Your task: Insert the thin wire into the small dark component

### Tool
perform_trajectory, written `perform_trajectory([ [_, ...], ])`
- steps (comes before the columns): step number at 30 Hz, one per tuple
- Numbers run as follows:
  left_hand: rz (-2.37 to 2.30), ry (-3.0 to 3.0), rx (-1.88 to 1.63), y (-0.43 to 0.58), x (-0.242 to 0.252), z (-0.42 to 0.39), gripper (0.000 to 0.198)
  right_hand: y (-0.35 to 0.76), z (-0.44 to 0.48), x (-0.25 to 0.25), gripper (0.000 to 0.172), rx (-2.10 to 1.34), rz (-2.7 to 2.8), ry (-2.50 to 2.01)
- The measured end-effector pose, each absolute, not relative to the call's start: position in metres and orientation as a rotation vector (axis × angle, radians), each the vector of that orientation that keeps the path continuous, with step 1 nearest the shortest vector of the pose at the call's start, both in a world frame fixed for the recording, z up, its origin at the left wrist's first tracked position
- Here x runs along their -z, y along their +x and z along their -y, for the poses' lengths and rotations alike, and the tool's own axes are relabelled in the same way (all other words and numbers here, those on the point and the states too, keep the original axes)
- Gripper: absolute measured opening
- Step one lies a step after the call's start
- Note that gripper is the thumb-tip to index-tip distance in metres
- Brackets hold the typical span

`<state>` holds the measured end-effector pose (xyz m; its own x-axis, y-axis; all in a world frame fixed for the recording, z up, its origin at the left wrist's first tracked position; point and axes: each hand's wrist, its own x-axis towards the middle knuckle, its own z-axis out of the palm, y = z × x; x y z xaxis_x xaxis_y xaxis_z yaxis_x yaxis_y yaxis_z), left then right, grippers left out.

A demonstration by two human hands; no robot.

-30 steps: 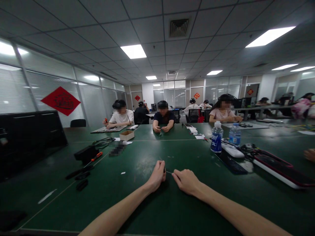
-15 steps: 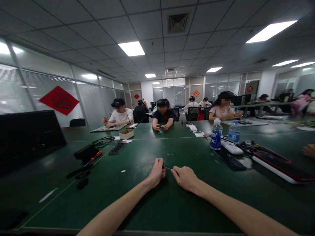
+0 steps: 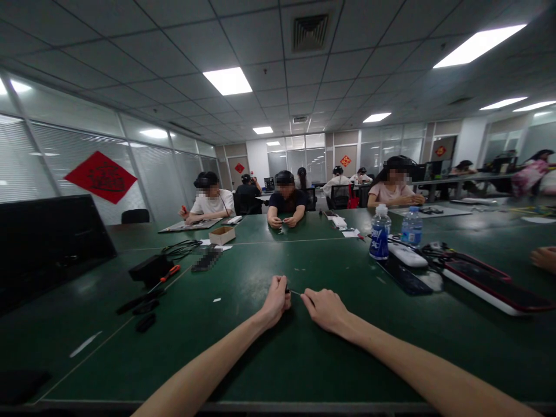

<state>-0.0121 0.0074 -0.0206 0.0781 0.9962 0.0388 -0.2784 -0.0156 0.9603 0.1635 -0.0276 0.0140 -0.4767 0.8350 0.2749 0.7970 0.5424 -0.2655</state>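
Observation:
Both my forearms reach out over a green table (image 3: 243,347). My left hand (image 3: 274,301) is curled closed around a small dark object whose shape I cannot make out. My right hand (image 3: 324,308) pinches the end of a thin pale wire (image 3: 295,292) that runs across the short gap to my left hand. The two hands sit a few centimetres apart, low over the table top.
Two water bottles (image 3: 380,233) and a white remote (image 3: 406,255) stand right of centre, beside a dark-red flat device (image 3: 490,281). A black box with a red-handled screwdriver (image 3: 167,274) and dark tools lie left. A monitor (image 3: 47,237) stands far left. Several people sit across the table.
The view has tilted up a little, so my hands sit slightly higher on the table; they hold the same grip on the wire and stay the same distance apart.

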Motion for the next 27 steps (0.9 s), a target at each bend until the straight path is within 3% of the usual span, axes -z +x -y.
perform_trajectory([
  [8, -0.961, 1.061, -1.311, -0.008, 0.018, -0.002, 0.039, 0.163, 0.015, -0.005, 0.048, -0.103, 2.341, -1.443],
  [14, -0.94, 1.132, -1.226, -0.007, 0.019, 0.004, 0.04, 0.19, -0.021, -0.005, 0.045, -0.5, 2.205, -1.545],
  [27, -0.877, 0.978, -1.236, -0.01, 0.008, 0.005, 0.041, 0.177, 0.016, -0.017, 0.044, -0.247, 2.403, -1.269],
])
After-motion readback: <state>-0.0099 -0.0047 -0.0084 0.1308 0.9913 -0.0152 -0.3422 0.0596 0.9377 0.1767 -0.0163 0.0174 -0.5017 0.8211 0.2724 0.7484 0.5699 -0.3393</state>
